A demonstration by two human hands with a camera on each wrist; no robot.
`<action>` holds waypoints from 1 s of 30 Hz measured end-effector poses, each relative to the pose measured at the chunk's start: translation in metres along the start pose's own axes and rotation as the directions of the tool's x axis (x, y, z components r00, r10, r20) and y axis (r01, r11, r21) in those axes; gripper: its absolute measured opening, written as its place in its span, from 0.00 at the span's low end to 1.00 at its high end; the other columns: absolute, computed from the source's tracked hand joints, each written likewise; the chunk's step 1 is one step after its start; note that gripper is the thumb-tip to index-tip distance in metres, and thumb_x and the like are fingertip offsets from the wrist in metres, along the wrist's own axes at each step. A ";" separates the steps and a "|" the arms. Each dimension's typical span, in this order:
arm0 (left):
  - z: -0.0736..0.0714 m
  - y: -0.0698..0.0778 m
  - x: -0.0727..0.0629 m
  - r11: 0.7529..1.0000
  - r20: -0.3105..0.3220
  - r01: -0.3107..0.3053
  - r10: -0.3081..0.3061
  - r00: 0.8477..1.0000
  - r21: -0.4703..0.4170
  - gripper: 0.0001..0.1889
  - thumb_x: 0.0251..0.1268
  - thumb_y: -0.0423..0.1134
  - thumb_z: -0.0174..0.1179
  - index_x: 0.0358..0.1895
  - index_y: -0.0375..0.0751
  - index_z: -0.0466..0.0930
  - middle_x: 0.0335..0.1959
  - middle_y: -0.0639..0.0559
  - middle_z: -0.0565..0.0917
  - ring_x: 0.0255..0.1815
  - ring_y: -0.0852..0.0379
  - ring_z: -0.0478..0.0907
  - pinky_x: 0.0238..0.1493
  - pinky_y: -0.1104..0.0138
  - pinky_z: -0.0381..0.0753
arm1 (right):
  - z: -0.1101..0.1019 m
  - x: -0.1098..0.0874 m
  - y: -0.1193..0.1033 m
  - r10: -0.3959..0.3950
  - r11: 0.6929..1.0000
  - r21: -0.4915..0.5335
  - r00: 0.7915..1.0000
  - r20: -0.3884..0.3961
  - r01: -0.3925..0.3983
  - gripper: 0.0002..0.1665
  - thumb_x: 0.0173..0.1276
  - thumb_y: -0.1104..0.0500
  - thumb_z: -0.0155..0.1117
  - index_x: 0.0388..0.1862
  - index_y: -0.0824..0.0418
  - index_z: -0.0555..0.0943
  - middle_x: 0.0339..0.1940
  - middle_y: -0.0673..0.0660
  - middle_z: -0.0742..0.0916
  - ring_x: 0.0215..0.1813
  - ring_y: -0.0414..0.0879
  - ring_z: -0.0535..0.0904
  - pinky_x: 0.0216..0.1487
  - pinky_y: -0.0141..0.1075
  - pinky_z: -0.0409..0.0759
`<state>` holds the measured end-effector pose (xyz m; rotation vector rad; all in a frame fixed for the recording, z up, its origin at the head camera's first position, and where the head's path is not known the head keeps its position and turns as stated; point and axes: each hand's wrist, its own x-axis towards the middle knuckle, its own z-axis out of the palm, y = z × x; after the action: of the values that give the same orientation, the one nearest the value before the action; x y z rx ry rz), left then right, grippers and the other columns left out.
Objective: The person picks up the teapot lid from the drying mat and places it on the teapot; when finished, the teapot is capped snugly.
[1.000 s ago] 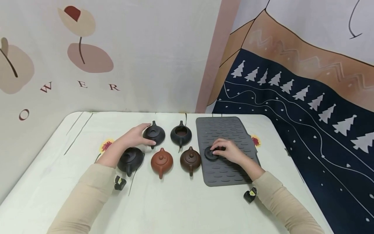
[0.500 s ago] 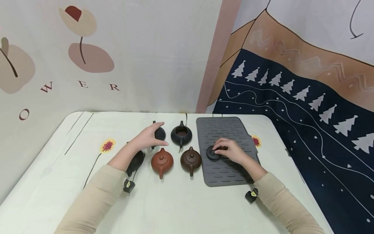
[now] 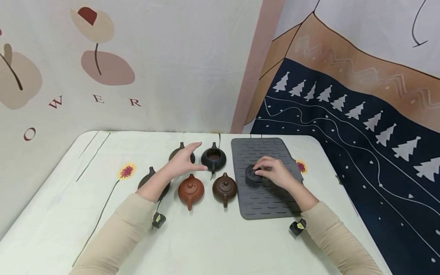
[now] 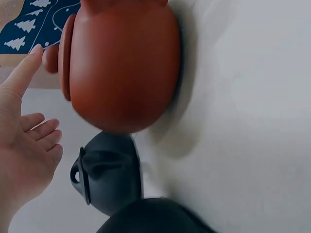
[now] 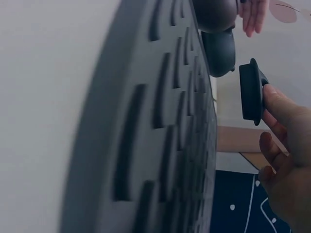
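Note:
My right hand (image 3: 275, 173) pinches a round black teapot lid (image 3: 252, 176) by its knob. In the right wrist view the lid (image 5: 249, 92) is held tilted on edge, clear of the grey ridged mat (image 5: 146, 121). My left hand (image 3: 182, 162) reaches over the table with thumb and fingers spread, holding nothing. Its fingertips are close to the left side of a lidless black teapot (image 3: 219, 160), whose round opening faces up. Partly hidden behind the left hand and forearm are two other black teapots, a far one (image 3: 174, 153) and a nearer one (image 3: 146, 177).
In the near row stand a lidded orange-red teapot (image 3: 190, 191) and a lidded dark brown teapot (image 3: 224, 187). The brown one sits right at the left edge of the mat (image 3: 268, 206). A patterned cloth wall (image 3: 185, 76) rises behind the table.
My left hand has left the far-left black teapot and moved right toward the lidless one, fingers spread. The right hand has raised the lid off the mat, shifting slightly right.

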<state>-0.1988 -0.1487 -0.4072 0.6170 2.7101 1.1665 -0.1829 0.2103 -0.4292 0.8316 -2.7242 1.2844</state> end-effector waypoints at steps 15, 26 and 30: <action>0.020 0.001 0.007 0.997 0.057 0.074 -0.072 0.996 -0.038 0.51 0.52 0.52 0.71 0.74 0.33 0.53 0.72 0.35 0.59 0.69 0.37 0.59 0.65 0.48 0.63 | -0.011 0.019 -0.023 -0.038 0.999 -0.008 0.997 -0.062 0.038 0.06 0.60 0.64 0.71 0.37 0.59 0.88 0.42 0.53 0.84 0.36 0.46 0.74 0.36 0.40 0.74; 0.027 -0.006 0.014 0.989 0.081 0.132 -0.126 0.989 -0.073 0.52 0.52 0.50 0.71 0.74 0.31 0.49 0.72 0.33 0.56 0.71 0.38 0.55 0.67 0.48 0.59 | -0.011 0.039 -0.039 -0.064 0.998 0.013 0.995 -0.077 0.065 0.06 0.60 0.62 0.71 0.37 0.57 0.88 0.43 0.51 0.83 0.37 0.45 0.75 0.38 0.44 0.76; 0.029 -0.007 0.015 0.986 0.080 0.136 -0.129 0.988 -0.096 0.53 0.52 0.49 0.72 0.74 0.30 0.50 0.72 0.33 0.57 0.71 0.38 0.55 0.68 0.48 0.58 | -0.009 0.048 -0.045 -0.076 0.997 0.020 0.994 -0.077 0.078 0.06 0.60 0.61 0.71 0.38 0.57 0.88 0.42 0.50 0.83 0.38 0.45 0.75 0.38 0.43 0.76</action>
<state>-0.2071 -0.1269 -0.4319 0.4489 2.5680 1.2136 -0.2045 0.1715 -0.3803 0.8616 -2.5971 1.3072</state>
